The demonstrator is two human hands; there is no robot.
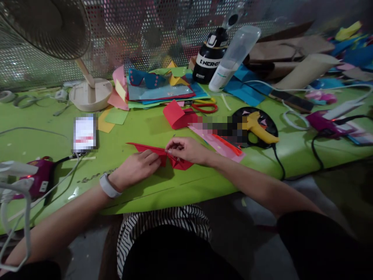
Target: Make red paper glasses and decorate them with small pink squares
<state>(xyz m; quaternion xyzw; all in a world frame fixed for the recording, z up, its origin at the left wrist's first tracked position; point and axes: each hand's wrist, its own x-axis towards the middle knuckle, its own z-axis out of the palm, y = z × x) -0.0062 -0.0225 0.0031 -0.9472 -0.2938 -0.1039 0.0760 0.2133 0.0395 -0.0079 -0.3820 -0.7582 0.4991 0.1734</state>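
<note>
Both hands are on one folded piece of thin, glossy red paper (163, 158), which sits on the green tabletop (180, 186) right under the fingers. Left hand (140, 167) is palm down with its fingers slightly bent over the paper; can't tell whether the thumb is gripping underneath. Right hand (186, 151) has thumb and forefinger pinched together on the paper's upper edge, other fingers curled in.

The paper's long axis runs mostly side to side, dipping a bit toward the person at the right end. Its sharp tip points left, poking out past the left fingers, and the wider folded end is under the right hand.

Count of the other stuff: one curled red paper sheet (180, 115) just beyond the right hand, one flat pink paper strip (209, 141) near that wrist, and one pair of scissors with red and yellow handles (207, 111) farther out. Right of the right hand is one yellow glue gun (260, 130) on one round black plate (271, 121). Two bottles stand well beyond that hand: one black with white lettering (206, 62), one clear plastic (236, 56). One light grey band (109, 186) on the left wrist.
</note>
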